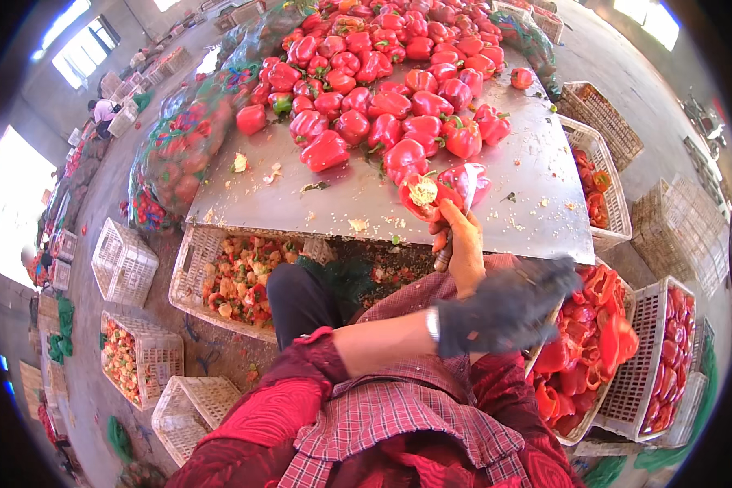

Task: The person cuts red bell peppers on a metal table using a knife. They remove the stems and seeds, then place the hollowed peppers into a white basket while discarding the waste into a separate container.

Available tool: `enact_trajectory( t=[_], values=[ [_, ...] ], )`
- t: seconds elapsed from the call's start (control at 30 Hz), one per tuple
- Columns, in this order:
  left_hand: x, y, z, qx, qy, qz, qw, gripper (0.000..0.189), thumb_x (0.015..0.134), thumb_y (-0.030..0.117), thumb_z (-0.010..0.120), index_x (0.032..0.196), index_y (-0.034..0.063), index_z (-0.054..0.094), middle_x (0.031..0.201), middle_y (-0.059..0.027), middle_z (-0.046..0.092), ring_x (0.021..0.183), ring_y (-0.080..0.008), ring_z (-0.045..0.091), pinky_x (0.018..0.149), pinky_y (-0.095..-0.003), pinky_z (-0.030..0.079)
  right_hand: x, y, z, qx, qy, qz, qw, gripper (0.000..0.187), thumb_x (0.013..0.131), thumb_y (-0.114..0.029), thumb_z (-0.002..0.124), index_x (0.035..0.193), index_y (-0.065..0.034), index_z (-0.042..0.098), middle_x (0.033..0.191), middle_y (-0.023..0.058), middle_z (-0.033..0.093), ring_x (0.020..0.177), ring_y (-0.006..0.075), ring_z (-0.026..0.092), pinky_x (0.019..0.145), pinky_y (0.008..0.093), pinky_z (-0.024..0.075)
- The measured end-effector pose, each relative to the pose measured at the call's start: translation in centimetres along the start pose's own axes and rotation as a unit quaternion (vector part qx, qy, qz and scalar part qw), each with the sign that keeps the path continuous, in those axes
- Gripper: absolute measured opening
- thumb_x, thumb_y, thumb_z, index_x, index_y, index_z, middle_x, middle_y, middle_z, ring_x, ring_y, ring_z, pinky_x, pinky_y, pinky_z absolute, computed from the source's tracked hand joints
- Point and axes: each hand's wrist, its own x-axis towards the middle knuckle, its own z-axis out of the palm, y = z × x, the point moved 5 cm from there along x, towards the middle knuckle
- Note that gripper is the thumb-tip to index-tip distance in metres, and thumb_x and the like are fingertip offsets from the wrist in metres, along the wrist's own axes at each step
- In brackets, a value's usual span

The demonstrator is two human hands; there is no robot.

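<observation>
My right hand (465, 241), bare, grips a knife by its wooden handle (443, 258) at the near edge of the metal table (250, 198). A narrow pale blade seems to rise past a whole red bell pepper (460, 178). Against its fingers sits a cut red bell pepper (410, 200), with the pale seed core (423, 191) showing. My left hand (515, 308), in a dark glove, crosses over my right forearm to the right. Motion blurs it; its fingers look apart, beside a crate of cut pepper pieces (576, 341). One blurred red pepper piece (619, 341) is at that crate's right side.
Whole red bell peppers (390, 104) are heaped across the table. A net sack of peppers (180, 158) leans at its left. A crate of cores and scraps (244, 280) stands by my leg. Several plastic crates (125, 262) surround me. A person (105, 113) is far left.
</observation>
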Motion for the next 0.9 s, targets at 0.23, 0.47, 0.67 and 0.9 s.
enact_trajectory(
  t=[0.23,0.47,0.67,0.9],
  values=[
    [-1.5,-7.8,-6.2,0.427,-0.055,0.021,0.902,0.042,0.079,0.024,0.062,0.117,0.0091,0.053,0.118,-0.0158,0.055,0.097,-0.0319,0.058,0.08,-0.0417,0.05,-2.1,-3.0,0.6,-0.135,0.002,-0.001,0.991,0.025,0.086,-0.025,0.058,0.096,-0.0032,0.065,0.07,0.0025,0.064,0.044,0.0086,0.051,0.043,0.0219,0.0392],
    [-3.8,-12.8,-5.5,0.356,-0.214,-0.159,0.896,0.045,0.076,0.037,0.067,0.107,0.0104,0.05,0.102,-0.0143,0.061,0.079,-0.0342,0.065,0.065,-0.0463,0.051,-1.2,0.2,1.9,-0.314,-0.004,0.02,0.949,0.031,0.076,-0.028,0.057,0.09,-0.0035,0.068,0.062,0.0064,0.064,0.045,0.0127,0.055,0.047,0.0269,0.0449],
    [-7.4,-14.4,-5.7,0.264,-0.108,-0.197,0.938,0.046,0.074,0.037,0.067,0.106,0.0086,0.047,0.093,-0.0178,0.062,0.078,-0.0386,0.063,0.067,-0.0468,0.05,-1.0,1.9,2.2,-0.331,-0.017,0.014,0.944,0.031,0.076,-0.027,0.056,0.089,-0.0002,0.068,0.06,0.0065,0.063,0.046,0.0131,0.057,0.047,0.0261,0.0458],
    [-11.0,-18.6,-8.8,-0.243,0.175,-0.33,0.895,0.036,0.075,0.026,0.067,0.098,0.0066,0.049,0.075,-0.0073,0.061,0.065,-0.0224,0.062,0.055,-0.0332,0.049,-1.2,2.2,2.8,-0.186,-0.078,0.162,0.966,0.026,0.081,-0.026,0.057,0.082,-0.0011,0.064,0.052,0.0035,0.053,0.033,0.0117,0.042,0.03,0.0257,0.0333]
  ],
)
